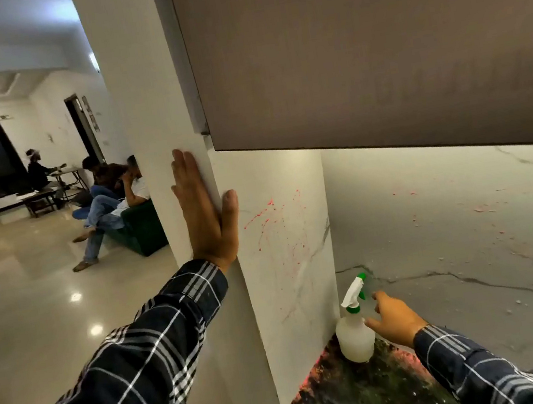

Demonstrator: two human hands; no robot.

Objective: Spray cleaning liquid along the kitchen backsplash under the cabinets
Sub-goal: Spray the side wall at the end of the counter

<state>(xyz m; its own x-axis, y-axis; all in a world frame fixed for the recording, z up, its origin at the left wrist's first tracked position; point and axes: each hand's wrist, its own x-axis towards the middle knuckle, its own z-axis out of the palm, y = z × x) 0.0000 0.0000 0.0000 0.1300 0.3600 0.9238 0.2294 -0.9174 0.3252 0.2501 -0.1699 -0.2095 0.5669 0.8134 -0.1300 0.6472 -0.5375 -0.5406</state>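
Observation:
A translucent white spray bottle (355,330) with a white and green trigger head stands upright in the corner of the dark speckled counter (349,397). My right hand (394,317) hovers just right of it, fingers spread, thumb near the bottle's shoulder, not gripping. My left hand (205,207) lies flat against the corner of the white wall pillar, thumb on the side face. The marble-look backsplash (453,236) under the brown upper cabinet (373,47) carries red spatter, as does the side wall panel (279,224).
The cabinet's lower edge hangs close above the counter. To the left opens a living room with a glossy floor (29,289), where two people sit on a green sofa (138,231) and a third person sits by a table farther back.

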